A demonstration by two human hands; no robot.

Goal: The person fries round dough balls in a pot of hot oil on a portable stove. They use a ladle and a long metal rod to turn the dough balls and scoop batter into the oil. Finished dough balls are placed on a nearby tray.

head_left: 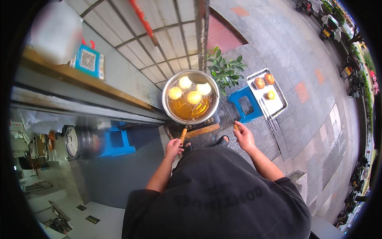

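A wide metal pan (170, 111) of amber oil stands in front of me with several pale round dough pieces (193, 97) floating in it. My left hand (174, 148) grips the wooden handle of a long utensil (183, 134) whose thin metal end reaches into the oil. My right hand (243, 136) is shut on a small wooden-handled tool (236, 127), held out over the pavement to the right of the pan. A metal tray (273, 104) on a blue stool (247, 106) carries three browned fried pieces (260, 83).
A potted green plant (225, 71) stands behind the pan. A second blue stool (116, 142) and a round scale (71, 142) sit at left under a counter edge. Shutter wall behind. Parked scooters line the street at upper right. My sandalled foot (223, 140) is below the pan.
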